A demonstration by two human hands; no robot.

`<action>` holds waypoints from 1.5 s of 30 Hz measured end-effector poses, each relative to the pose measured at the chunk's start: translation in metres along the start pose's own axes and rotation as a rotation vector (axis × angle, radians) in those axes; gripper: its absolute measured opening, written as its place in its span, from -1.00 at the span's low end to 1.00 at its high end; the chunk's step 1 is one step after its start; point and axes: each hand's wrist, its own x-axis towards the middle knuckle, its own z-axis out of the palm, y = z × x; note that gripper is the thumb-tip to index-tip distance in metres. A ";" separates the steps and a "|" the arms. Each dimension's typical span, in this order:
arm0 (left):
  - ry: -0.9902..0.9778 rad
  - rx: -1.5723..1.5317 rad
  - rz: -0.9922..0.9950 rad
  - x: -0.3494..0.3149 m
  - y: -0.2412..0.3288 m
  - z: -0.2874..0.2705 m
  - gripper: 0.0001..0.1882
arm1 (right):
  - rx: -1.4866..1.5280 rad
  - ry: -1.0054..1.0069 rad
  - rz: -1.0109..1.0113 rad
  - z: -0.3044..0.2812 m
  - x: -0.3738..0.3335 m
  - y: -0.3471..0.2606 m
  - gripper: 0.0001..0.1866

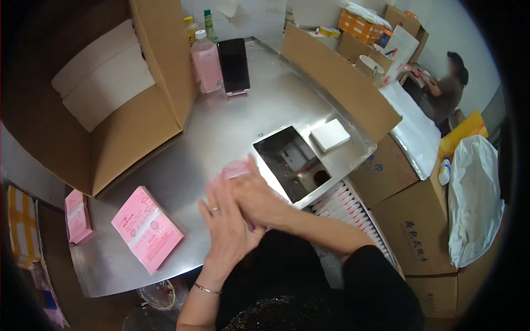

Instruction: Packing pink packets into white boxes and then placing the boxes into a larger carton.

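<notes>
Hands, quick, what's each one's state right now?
Left hand: fingers extended by a blurred pink item; grip can't be told.
Right hand: over that item; open or closed can't be told.

Black smartphone [234, 65] near the surface's [221, 124] far edge, white-capped pink bottle [207, 66] beside it, white box [330, 134] near right edge

Head-worn fisheye view. It looks from above the wearer's black clothing [276, 276], at lower centre, steeply down and forward across the table [270, 94]. The left hand [226, 223] and right hand [255, 197] lie at close range, near frame centre. The box [165, 60] at upper left is also near; the co-worker [446, 95] at upper right is well away. Straight edges bow toward the rim; corners are black.
</notes>
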 end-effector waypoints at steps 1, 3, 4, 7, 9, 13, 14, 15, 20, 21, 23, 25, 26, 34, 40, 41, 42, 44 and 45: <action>0.042 -0.046 -0.063 0.005 0.002 0.002 -0.15 | 0.068 0.011 -0.018 -0.001 0.011 -0.003 -0.75; 0.064 0.064 -0.063 0.006 -0.004 -0.002 -0.28 | 0.100 0.014 0.004 0.019 -0.008 0.000 -0.75; -0.018 0.089 0.002 -0.001 -0.011 -0.003 -0.33 | 0.165 0.216 0.000 0.019 -0.022 0.011 -0.73; -0.050 0.188 0.072 -0.009 -0.015 -0.010 -0.43 | -0.085 0.387 0.385 -0.014 -0.037 0.072 -0.75; -0.028 0.253 -0.040 0.003 -0.005 -0.009 -0.41 | -0.565 0.447 0.518 -0.025 -0.056 0.124 -0.81; -0.081 0.153 -0.119 0.006 0.004 -0.005 -0.37 | -0.548 0.333 0.581 -0.012 -0.083 0.165 -0.86; -0.054 0.222 -0.040 0.008 0.004 -0.011 -0.33 | -0.487 0.338 0.603 -0.012 -0.085 0.166 -0.86; -0.028 0.290 0.041 0.011 0.005 -0.014 -0.29 | -0.425 0.341 0.626 -0.013 -0.087 0.167 -0.86; -0.104 0.210 0.053 0.011 0.005 -0.013 -0.32 | -0.357 0.368 0.626 -0.019 -0.085 0.165 -0.88; -0.107 0.165 0.086 0.010 0.007 -0.011 -0.36 | -0.321 0.423 0.602 -0.020 -0.092 0.171 -0.82; -0.161 0.106 0.084 0.006 0.015 -0.005 -0.43 | -0.275 0.482 0.568 -0.021 -0.089 0.169 -0.74; -0.217 0.042 0.082 0.005 0.014 -0.002 -0.50 | -0.176 0.534 0.497 -0.025 -0.090 0.151 -0.60; -0.221 -0.068 0.080 0.003 0.012 -0.002 -0.48 | -0.096 0.516 0.329 -0.019 -0.083 0.127 -0.62; -0.060 -0.103 0.098 -0.001 0.008 -0.013 -0.17 | 0.020 0.109 0.025 0.009 -0.037 0.010 -0.72; -0.157 -0.083 0.037 -0.012 -0.004 -0.041 -0.26 | 0.014 0.059 0.278 0.045 -0.020 0.082 -0.84; -0.191 -0.079 0.054 -0.022 -0.010 -0.047 -0.28 | 0.092 0.224 0.297 0.046 -0.035 0.100 -0.85; -0.182 -0.051 0.052 -0.030 -0.008 -0.051 -0.43 | 0.088 0.084 0.487 0.040 -0.040 0.115 -0.87; -0.180 -0.133 0.095 -0.032 -0.005 -0.061 -0.51 | -0.001 -0.171 0.628 0.026 -0.050 0.122 -0.86; -0.166 -0.209 0.144 -0.032 -0.005 -0.067 -0.58 | -0.086 -0.270 0.568 0.014 -0.054 0.117 -0.85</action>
